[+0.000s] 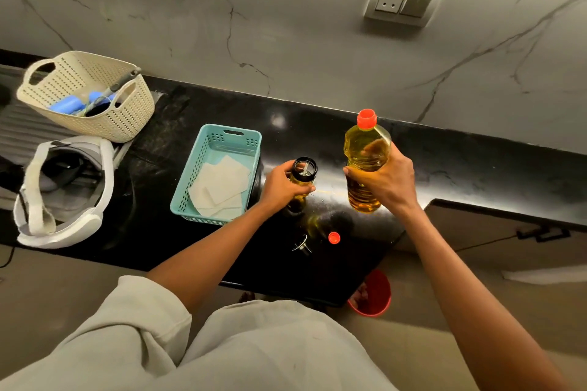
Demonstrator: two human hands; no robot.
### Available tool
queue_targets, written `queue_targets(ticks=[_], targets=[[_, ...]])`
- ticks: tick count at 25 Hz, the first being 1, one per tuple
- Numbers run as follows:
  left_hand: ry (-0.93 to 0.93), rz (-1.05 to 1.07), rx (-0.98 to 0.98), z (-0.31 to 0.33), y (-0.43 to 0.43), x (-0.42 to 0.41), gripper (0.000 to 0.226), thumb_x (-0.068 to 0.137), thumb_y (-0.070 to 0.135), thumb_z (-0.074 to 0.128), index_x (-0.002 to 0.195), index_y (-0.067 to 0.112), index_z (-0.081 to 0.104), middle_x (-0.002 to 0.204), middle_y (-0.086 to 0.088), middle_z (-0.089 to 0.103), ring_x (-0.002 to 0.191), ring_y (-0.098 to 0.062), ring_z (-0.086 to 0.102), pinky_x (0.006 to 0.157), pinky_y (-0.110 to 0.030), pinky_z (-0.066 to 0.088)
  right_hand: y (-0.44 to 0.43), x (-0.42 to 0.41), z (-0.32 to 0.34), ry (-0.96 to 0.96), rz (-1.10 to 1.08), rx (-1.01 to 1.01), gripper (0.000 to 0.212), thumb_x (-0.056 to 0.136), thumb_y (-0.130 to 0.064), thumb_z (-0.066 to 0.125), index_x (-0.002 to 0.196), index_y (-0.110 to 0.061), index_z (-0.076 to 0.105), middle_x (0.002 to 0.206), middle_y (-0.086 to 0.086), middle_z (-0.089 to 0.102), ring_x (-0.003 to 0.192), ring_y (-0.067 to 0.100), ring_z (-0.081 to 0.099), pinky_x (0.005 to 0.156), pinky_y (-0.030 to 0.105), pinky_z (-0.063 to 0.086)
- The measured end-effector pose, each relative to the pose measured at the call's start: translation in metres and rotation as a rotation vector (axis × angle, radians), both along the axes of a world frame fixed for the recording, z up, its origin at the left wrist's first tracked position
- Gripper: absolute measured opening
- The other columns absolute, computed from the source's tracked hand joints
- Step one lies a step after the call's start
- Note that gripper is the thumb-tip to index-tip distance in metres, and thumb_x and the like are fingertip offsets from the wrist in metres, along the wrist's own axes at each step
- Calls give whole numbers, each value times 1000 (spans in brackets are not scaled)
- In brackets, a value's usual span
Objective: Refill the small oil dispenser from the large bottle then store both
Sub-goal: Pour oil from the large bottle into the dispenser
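Two grips: my left fingers (301,190) curl round the open small oil dispenser (304,175) on the desk (460,168); my right fingers (395,157) clasp the large oil bottle (365,143), upright, at its 3 o'clock.

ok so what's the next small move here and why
Probably tip the large oil bottle in the right hand over the small oil dispenser: it stands open, steadied by the left hand, its pourer and an orange cap lie on the counter, and the bottle is upright.
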State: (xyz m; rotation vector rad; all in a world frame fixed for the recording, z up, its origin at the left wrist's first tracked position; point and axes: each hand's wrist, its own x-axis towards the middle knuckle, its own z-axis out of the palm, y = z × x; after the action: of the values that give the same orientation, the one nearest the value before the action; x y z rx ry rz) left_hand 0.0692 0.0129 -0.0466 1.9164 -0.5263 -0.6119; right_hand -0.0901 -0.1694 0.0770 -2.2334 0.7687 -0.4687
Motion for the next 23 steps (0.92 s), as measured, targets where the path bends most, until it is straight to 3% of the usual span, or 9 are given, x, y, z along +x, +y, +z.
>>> queue_targets(ticks=[2, 11, 15, 17, 20, 23], targets=[[-2, 1, 14, -7, 1, 0, 72, 67, 23, 104, 132, 16, 74, 118, 2, 81, 113, -16, 75, 105, -36, 60, 1, 3, -9, -64, -20, 56, 73, 70, -51, 94, 127, -17, 63, 114, 0, 75, 102, 18, 72, 92, 33, 60], [46, 30, 31, -27, 10, 0, 75, 69, 14, 103, 137, 9, 71, 123, -3, 79, 120, -18, 73, 106, -30, 59, 17, 19, -55, -234, -134, 217, 66, 71, -39, 97, 125, -14, 66, 109, -12, 72, 99, -5, 68, 88, 11, 54], [32, 52, 19, -32, 8, 0, 76, 67, 7, 102, 135, 7, 71, 117, 1, 77, 116, -16, 72, 89, -5, 54, 19, 26, -69, -254, -169, 246, 63, 72, -41, 96, 122, -16, 66, 109, -10, 73, 99, -7, 68, 87, 14, 57], [41, 55, 12, -33, 8, 0, 77, 67, 6, 102, 137, 7, 70, 118, 1, 76, 116, -15, 71, 89, -4, 53, 19, 29, -75, -266, -180, 257, 64, 72, -44, 95, 123, -17, 66, 109, -10, 73, 101, -3, 70, 88, 15, 57], [40, 60, 8, -32, 8, -1, 78, 66, 8, 103, 137, 9, 70, 120, 1, 77, 119, -16, 71, 99, -14, 57, 22, 33, -82, -280, -186, 260, 65, 72, -44, 95, 124, -19, 65, 111, -7, 74, 102, 3, 71, 89, 16, 57], [40, 55, 16, -31, 7, -2, 76, 68, 7, 101, 137, 8, 70, 120, 1, 76, 119, -15, 70, 96, -11, 55, 26, 34, -88, -292, -187, 267, 65, 73, -42, 95, 126, -21, 64, 112, -8, 73, 102, 2, 70, 88, 14, 57]])
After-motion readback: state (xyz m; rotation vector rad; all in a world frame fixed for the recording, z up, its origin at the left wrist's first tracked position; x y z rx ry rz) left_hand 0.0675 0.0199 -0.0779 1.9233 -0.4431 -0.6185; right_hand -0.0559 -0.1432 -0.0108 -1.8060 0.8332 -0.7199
